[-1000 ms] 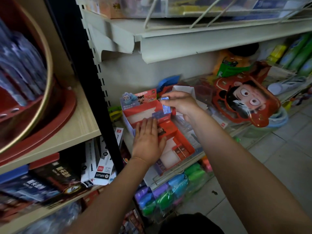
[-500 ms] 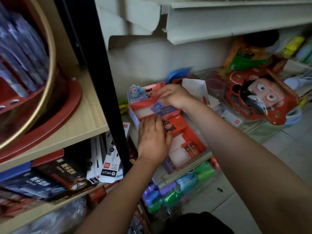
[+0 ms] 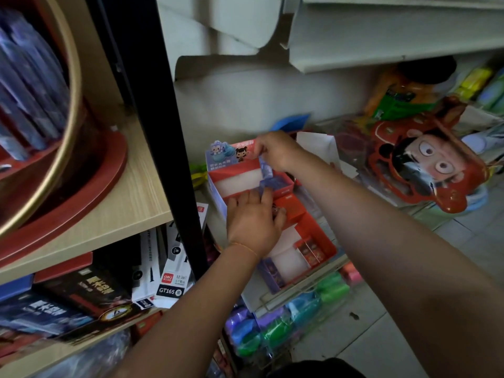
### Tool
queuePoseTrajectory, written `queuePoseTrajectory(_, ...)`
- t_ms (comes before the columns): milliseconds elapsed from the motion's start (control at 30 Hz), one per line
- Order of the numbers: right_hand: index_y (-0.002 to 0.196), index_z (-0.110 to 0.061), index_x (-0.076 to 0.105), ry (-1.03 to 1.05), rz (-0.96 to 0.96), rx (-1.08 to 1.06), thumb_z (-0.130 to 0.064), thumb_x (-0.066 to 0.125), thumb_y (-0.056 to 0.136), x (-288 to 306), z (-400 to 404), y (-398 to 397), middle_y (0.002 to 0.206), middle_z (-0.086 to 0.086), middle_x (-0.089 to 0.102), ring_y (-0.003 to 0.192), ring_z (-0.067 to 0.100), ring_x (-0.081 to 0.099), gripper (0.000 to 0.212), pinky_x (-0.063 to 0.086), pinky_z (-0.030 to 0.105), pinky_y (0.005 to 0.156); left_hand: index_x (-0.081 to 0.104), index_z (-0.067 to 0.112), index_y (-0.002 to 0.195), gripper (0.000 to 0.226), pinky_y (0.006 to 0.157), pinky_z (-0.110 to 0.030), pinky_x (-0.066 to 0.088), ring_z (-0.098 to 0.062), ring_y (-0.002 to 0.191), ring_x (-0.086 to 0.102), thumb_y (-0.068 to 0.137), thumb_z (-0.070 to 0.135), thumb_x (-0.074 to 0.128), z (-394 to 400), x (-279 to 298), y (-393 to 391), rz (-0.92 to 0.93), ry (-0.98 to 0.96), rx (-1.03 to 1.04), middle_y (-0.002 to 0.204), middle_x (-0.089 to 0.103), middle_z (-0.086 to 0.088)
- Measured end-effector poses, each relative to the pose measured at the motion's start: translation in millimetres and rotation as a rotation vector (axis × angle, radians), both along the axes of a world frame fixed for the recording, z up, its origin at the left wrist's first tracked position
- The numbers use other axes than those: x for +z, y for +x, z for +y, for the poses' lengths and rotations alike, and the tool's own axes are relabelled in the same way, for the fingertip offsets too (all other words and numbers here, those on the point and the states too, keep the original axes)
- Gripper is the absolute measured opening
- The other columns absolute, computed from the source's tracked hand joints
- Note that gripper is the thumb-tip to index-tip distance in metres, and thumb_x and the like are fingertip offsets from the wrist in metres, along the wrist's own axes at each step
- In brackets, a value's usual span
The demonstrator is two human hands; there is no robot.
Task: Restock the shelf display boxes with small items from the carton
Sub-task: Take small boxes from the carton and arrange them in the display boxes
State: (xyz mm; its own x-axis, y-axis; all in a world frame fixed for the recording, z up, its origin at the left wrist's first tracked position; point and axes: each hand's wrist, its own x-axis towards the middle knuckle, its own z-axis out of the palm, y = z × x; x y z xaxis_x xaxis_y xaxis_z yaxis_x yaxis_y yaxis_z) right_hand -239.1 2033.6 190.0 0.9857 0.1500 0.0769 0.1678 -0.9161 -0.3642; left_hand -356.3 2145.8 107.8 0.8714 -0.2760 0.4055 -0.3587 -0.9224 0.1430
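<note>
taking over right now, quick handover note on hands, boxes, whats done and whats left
Left hand: flat, fingers straight, steadying the front edge of the rear display box.
Right hand: at that box's right corner, pinching a small blue item going in.
Front red display box: only a few packs at its right end.
Done: little; the rear box's white compartment looks bare.
Left: fill both boxes. Carton not in view.
</note>
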Motion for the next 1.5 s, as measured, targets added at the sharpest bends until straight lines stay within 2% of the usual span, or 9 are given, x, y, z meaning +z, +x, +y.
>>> queuePoseTrajectory(167,0.104,-0.012,0.070,-0.182,-0.020,0.030,-0.010,0.071,0.082,-17.0,15.5,-8.0,0.124,0.008,0.050,0.103,0.024,0.056,0.022,0.045,0.029,0.087,0.066,0.012,0.114,0.056,0.073,-0.040,0.046,-0.032,0.082,0.063,0.086,0.048,0.034,1.5,0.2,0.0,-0.007,0.018,-0.016,0.089,0.069,-0.011)
queuePoseTrajectory(433,0.133,-0.008,0.044,-0.355,-0.011,-0.060,0.003,0.048,0.090,-20.1,30.9,-16.7,0.135,0.019,0.044,0.120,0.037,0.050,0.044,0.046,0.043,0.098,0.065,0.008,0.107,0.054,0.073,-0.041,0.044,-0.033,0.080,0.062,0.086,0.048,0.035,1.1,1.3,-2.8,0.012,-0.018,-0.026,0.086,0.067,-0.014)
queuePoseTrajectory(700,0.126,-0.010,0.059,-0.612,-0.054,-0.091,-0.009,0.057,0.092,-10.7,29.2,-21.5,0.129,0.012,0.056,0.118,0.028,0.055,0.034,0.046,0.037,0.088,0.066,0.010,0.105,0.052,0.071,-0.039,0.044,-0.033,0.078,0.062,0.085,0.047,0.035,1.4,1.3,-3.6,0.019,0.007,-0.027,0.085,0.067,-0.013)
queuePoseTrajectory(833,0.112,-0.014,0.067,-0.495,0.014,-0.121,-0.022,0.064,0.089,1.0,9.1,-23.8,0.118,0.009,0.061,0.107,0.030,0.060,0.025,0.047,0.034,0.081,0.069,0.010,0.105,0.051,0.068,-0.037,0.045,-0.032,0.073,0.062,0.083,0.045,0.038,2.0,1.1,-3.0,0.000,0.015,-0.014,0.080,0.066,-0.011)
queuePoseTrajectory(1000,0.130,-0.030,0.058,-0.352,0.220,-0.051,-0.039,0.062,0.090,-1.7,-9.1,-37.1,0.133,0.008,0.044,0.120,0.035,0.048,0.042,0.042,0.039,0.103,0.062,0.011,0.121,0.066,0.079,-0.041,0.042,-0.033,0.090,0.061,0.085,0.050,0.023,0.0,4.1,-3.1,0.069,0.063,-0.004,0.097,0.068,-0.013)
queuePoseTrajectory(1233,0.131,-0.035,0.059,-0.429,0.131,-0.009,-0.042,0.054,0.096,4.8,-0.6,-56.0,0.138,0.010,0.040,0.130,0.033,0.035,0.036,0.030,0.039,0.105,0.038,0.012,0.143,0.060,0.100,-0.043,0.029,-0.033,0.119,0.048,0.097,0.050,0.032,0.7,22.8,-6.4,0.199,0.166,0.001,0.128,0.055,-0.014)
queuePoseTrajectory(1300,0.120,-0.035,0.066,-0.356,0.078,0.004,-0.035,0.055,0.095,12.3,0.9,-70.1,0.129,0.009,0.045,0.124,0.032,0.041,0.027,0.034,0.039,0.101,0.053,0.005,0.128,0.059,0.093,-0.044,0.036,-0.037,0.105,0.056,0.090,0.044,0.031,2.6,40.7,-15.3,0.142,0.113,-0.050,0.113,0.061,-0.018)
queuePoseTrajectory(1400,0.101,-0.024,0.071,-0.231,-0.062,-0.030,-0.025,0.059,0.091,25.7,7.9,-104.0,0.111,0.008,0.056,0.106,0.030,0.056,0.016,0.048,0.036,0.087,0.065,0.007,0.081,0.038,0.060,-0.035,0.042,-0.036,0.069,0.062,0.084,0.033,0.037,18.5,63.7,-50.6,0.031,-0.089,-0.142,0.076,0.064,-0.016)
queuePoseTrajectory(1500,0.084,-0.017,0.069,-0.150,-0.112,-0.044,-0.014,0.051,0.089,30.0,33.5,-147.0,0.093,0.007,0.067,0.085,0.029,0.063,0.019,0.054,0.037,0.075,0.066,0.011,0.083,0.036,0.060,-0.033,0.044,-0.036,0.081,0.065,0.096,0.036,0.043,52.1,70.6,-100.9,0.176,-0.128,-0.068,0.087,0.069,-0.012)
